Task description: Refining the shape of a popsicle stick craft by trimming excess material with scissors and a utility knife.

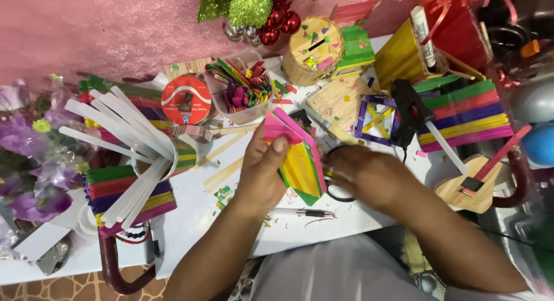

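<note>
- Head view: the left hand (pixel 261 174) held a panel (pixel 300 159) of coloured craft sticks tilted on edge above the desk (pixel 190 214), its fingers closed round the near edge and the thumb pressed on the pink top corner.
- The panel showed pink, yellow and green strips; it stood between the two hands, clear of the desk top as far as could be told.
- The right hand (pixel 369 177) lay just beside the panel's lower right edge, palm down and fingers curled over black scissors (pixel 337 188); how firmly it gripped them could not be told, since the fingertips were hidden.
- By my judgement the step in hand was trimming or fitting the stick panel: the left hand steadied it while the right went to the tool. The next move would call for a steady hold on the panel and a clean grip on the scissor loops.
- Both forearms came in from the lower edge, the left raised and bent at the wrist, the right lower and flatter.
- Around them: a glue gun (pixel 411 113) well apart at the right, a tub (pixel 245 96) of cut pieces behind the panel, white glue rods (pixel 124 133) in a cup at the left, a pen (pixel 300 212) near the left wrist.
</note>
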